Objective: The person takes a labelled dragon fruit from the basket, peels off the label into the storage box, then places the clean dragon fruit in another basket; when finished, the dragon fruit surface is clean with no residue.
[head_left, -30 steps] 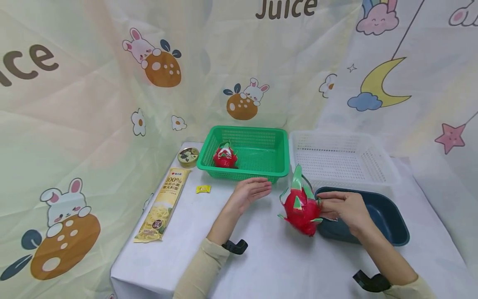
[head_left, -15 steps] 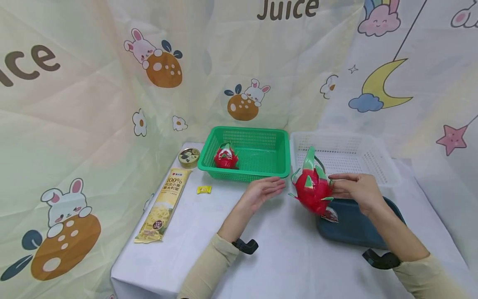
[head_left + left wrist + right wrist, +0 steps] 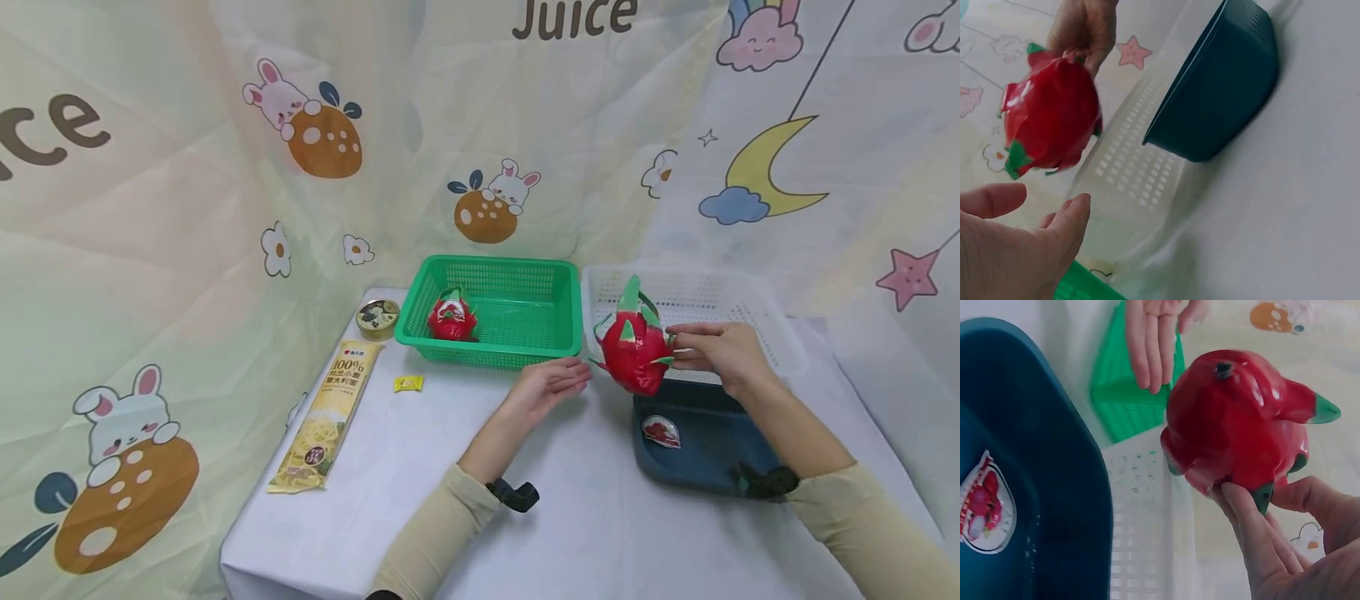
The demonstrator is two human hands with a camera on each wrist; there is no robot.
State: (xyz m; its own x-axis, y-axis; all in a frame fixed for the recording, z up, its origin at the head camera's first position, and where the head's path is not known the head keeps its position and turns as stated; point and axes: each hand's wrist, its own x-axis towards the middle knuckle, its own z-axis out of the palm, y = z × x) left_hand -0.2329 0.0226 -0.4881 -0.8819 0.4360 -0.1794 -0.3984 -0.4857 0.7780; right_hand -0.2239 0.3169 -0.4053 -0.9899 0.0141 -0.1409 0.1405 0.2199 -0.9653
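My right hand (image 3: 723, 354) pinches a red dragon fruit (image 3: 636, 357) with green leaf tips, held up in front of the white basket. In the right wrist view, thumb and fingers grip one side of the fruit (image 3: 1235, 419). To its left, my left hand (image 3: 551, 390) has its fingers extended; the left wrist view shows a gap between that hand (image 3: 1016, 244) and the fruit (image 3: 1054, 112). A dark blue basin (image 3: 705, 462) stands beneath the right forearm. Inside it lies a small oval packet (image 3: 662, 432) printed with dragon fruit. Another dragon fruit (image 3: 452, 318) sits in the green basket (image 3: 517, 350).
A white perforated basket (image 3: 780, 333) stands behind the basin, beside the green one. On the table's left side are a round tin (image 3: 377, 318), a long pasta packet (image 3: 330, 417) and a small yellow wrapped sweet (image 3: 408, 383). A printed cloth hangs behind.
The right hand has lifted the dragon fruit up and away, slightly rightward, from near the basin's left edge. My left hand has followed rightward. The oval packet now shows fully in the basin.
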